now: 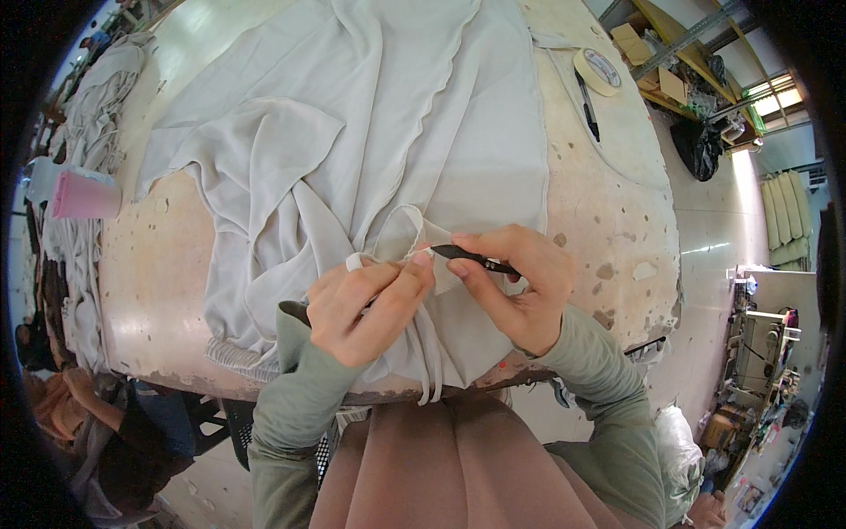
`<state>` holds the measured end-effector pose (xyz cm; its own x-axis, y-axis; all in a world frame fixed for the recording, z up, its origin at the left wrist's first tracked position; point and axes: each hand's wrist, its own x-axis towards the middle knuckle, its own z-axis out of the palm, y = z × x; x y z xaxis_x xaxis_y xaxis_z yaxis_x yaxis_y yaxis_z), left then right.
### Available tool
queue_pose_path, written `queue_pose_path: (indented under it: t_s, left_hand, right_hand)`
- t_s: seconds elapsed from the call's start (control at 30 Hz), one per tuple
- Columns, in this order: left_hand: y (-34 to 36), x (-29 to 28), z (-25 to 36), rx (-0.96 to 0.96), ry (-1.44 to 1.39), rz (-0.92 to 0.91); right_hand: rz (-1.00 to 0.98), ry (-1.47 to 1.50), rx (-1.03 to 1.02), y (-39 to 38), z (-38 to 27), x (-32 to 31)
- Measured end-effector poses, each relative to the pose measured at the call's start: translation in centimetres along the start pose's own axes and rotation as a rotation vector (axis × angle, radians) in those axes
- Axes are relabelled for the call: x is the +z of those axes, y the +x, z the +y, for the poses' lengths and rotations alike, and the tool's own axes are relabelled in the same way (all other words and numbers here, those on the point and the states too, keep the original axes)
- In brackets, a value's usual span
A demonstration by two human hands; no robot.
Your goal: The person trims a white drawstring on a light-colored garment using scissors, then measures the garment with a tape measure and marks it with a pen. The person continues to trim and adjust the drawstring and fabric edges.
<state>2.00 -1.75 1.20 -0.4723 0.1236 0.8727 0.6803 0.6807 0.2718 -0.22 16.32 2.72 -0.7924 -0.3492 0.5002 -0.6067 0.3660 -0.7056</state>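
Note:
My left hand (370,304) is closed, its thumb and fingertips pinching a narrow pale grey fabric strap (421,313) of the garment. The strap makes a small loop above the fingers, and its ends hang toward the table's front edge. In my right hand (524,280) is a small black pointed tool that looks like thread snips (476,258). Its tip is at my left fingertips, by the strap. Under both hands the pale grey garment (291,212) lies spread in folds, with a gathered elastic edge (236,357) at the near left.
On the worn table (608,238), a roll of tape (597,72) and a black pen (588,108) lie at the far right. A pink container (84,194) stands at the left edge, beside heaped cloth (97,106). Another person's arm (92,401) shows at lower left.

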Motion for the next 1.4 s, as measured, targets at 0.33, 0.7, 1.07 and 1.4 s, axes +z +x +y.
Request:
queue_pose_path:
  t_s: [0.33,0.7,1.07,1.4]
  left_hand:
    - [0.1,-0.1,0.0,0.023,0.025,-0.019]
    - [0.0,0.2,0.1,-0.244,-0.181,-0.296]
    - [-2.2,2.2,0.7,-0.255,-0.331,-0.817]
    - [-4.8,-6.4,7.8,-0.416,-0.76,-0.58]
  right_hand:
    - [-0.017,0.042,0.022,0.3,-0.3,0.0]
    - [0.195,-0.023,0.436,1.2,1.9,-0.1]
    - [0.674,-1.245,0.525,1.9,18.7,-9.3]
    - [-0.476,0.219,-0.062,5.3,2.5,7.9]
